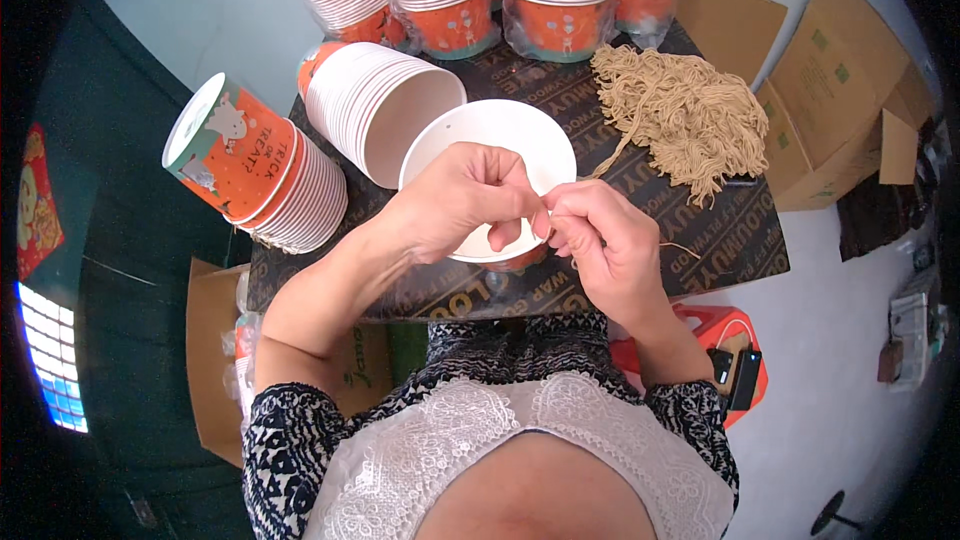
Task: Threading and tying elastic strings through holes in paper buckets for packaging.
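A white-lined paper bucket (540,145) stands at the table's near middle, its mouth facing up at me. My left hand (475,195) reaches over the opening, its thumb and fingers pinched together near the right rim. My right hand (607,240) is beside that rim, also pinching, and the fingertips of both hands meet there. A thin tan string (683,248) shows to the right of my right hand; its part at the fingertips is mostly hidden. Behind the right hand lies a heap of tan strings (690,120), with a strand trailing toward the bucket.
A nested stack of paper buckets (355,105) lies tilted behind my left hand. Another orange stack (255,165) leans at the left table edge. Tall plastic-wrapped stacks (450,25) line the back. Open cardboard boxes (835,90) stand right; a red stool (745,330) is below the table.
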A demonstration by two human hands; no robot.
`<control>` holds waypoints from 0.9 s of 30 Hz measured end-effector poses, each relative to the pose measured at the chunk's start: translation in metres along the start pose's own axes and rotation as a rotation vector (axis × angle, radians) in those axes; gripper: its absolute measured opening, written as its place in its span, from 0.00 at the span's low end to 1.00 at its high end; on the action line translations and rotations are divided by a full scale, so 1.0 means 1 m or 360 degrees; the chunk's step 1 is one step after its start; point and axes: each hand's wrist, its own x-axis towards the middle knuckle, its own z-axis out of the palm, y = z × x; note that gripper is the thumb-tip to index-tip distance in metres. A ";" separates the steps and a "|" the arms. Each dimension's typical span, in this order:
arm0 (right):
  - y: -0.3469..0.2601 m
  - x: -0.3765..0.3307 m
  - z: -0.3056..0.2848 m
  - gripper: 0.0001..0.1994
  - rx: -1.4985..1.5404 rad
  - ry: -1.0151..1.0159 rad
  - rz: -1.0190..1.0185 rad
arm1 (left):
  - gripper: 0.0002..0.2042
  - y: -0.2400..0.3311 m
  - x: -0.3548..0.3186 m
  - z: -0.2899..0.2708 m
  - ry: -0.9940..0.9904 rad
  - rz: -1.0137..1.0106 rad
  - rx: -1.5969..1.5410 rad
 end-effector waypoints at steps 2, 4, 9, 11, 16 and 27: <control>-0.001 0.000 0.002 0.03 0.0089 0.0078 0.0129 | 0.05 -0.003 0.001 -0.003 -0.0037 -0.0011 0.0000; 0.001 -0.002 0.002 0.03 0.0049 0.0077 0.0138 | 0.04 -0.005 0.001 -0.004 -0.0074 -0.0023 0.0002; 0.000 0.002 -0.001 0.03 0.0012 0.0063 0.0099 | 0.04 -0.002 0.000 -0.001 -0.0075 -0.0083 0.0208; -0.005 0.004 -0.004 0.03 0.0026 0.0009 0.0235 | 0.04 -0.002 0.000 -0.001 -0.0092 -0.0104 0.0245; -0.001 0.009 -0.004 0.04 -0.0106 -0.0016 0.0104 | 0.03 -0.001 0.001 0.002 -0.0156 -0.0106 0.0302; -0.009 0.009 -0.028 0.08 -0.0294 -0.0125 -0.0108 | 0.01 -0.004 0.002 0.006 -0.0094 0.0001 0.0414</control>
